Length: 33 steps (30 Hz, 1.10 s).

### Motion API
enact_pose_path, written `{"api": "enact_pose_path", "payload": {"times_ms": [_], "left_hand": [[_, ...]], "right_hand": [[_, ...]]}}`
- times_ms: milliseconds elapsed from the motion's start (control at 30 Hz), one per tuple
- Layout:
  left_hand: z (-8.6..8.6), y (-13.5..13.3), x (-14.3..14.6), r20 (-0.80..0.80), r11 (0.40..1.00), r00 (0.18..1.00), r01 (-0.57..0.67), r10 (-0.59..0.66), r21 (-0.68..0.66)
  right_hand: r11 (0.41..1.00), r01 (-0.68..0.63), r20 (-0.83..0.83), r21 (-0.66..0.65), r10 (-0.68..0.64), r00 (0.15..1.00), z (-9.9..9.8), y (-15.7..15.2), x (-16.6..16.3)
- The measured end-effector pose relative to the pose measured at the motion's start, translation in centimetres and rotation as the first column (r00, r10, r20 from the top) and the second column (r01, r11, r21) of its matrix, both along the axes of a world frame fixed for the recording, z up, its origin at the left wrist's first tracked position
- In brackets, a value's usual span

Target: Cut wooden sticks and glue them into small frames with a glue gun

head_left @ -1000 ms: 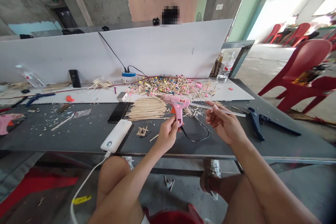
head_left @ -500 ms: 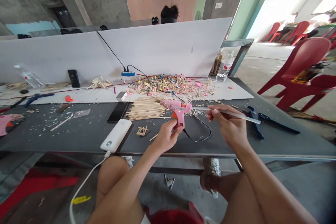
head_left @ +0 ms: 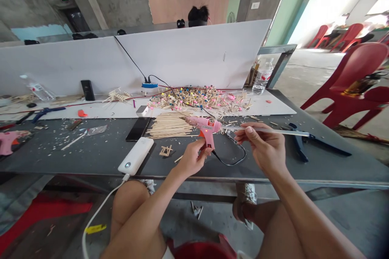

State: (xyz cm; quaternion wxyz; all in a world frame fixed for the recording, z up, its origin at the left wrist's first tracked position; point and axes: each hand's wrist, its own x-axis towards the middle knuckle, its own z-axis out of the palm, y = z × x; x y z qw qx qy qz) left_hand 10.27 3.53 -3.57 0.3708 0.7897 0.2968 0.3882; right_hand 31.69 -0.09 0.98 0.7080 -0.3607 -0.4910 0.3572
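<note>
In my left hand (head_left: 194, 157) is a pink glue gun (head_left: 207, 127), gripped low on its handle, its nozzle pointing left over a row of thin wooden sticks (head_left: 170, 125). My right hand (head_left: 265, 145) pinches a long translucent glue stick (head_left: 284, 132) between thumb and fingers. The glue stick lines up with the gun's rear opening; whether its tip is inside I cannot tell. A black cord (head_left: 232, 164) loops from the gun's handle onto the table. Just left of my left hand lies a small stick frame (head_left: 165, 151).
A heap of sticks with coloured balls (head_left: 194, 98) lies before the white partition (head_left: 182, 56). Left are a white power bank (head_left: 136, 156), a black phone (head_left: 137, 129) and another pink glue gun (head_left: 9, 142). Dark blue cutters (head_left: 299, 145) lie right, near a water bottle (head_left: 263, 77).
My right hand has shifted slightly left relative to the glue gun, and the glue stick sits more level. My left hand keeps its grip. The view has moved a little.
</note>
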Motion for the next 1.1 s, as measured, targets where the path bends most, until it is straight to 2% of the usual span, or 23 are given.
{"api": "enact_pose_path", "payload": {"times_ms": [133,367,667,833,1100], "left_hand": [[0.02,0.09,-0.10,0.012,1.000,1.000,0.001,-0.001,-0.025],[0.18,0.04,-0.52,-0.025,1.000,1.000,0.008,-0.008,0.012],[0.33,0.22,-0.39,-0.014,1.000,1.000,0.009,-0.008,0.029],[0.18,0.24,-0.51,0.002,0.999,1.000,0.016,-0.016,0.037],[0.63,-0.02,-0.75,-0.049,0.999,0.999,0.014,-0.012,0.039]], "right_hand": [[0.999,0.002,0.081,0.046,-0.006,0.997,0.19,-0.24,-0.07],[0.997,0.005,0.163,0.072,-0.017,0.987,0.44,-0.79,-0.41],[0.996,0.014,0.130,0.088,-0.026,0.991,0.00,-0.32,-0.15],[0.996,0.009,0.165,0.084,-0.023,0.986,-0.10,-0.43,-0.16],[0.992,0.074,0.227,0.106,-0.096,0.969,0.07,-0.48,-0.04]]}}
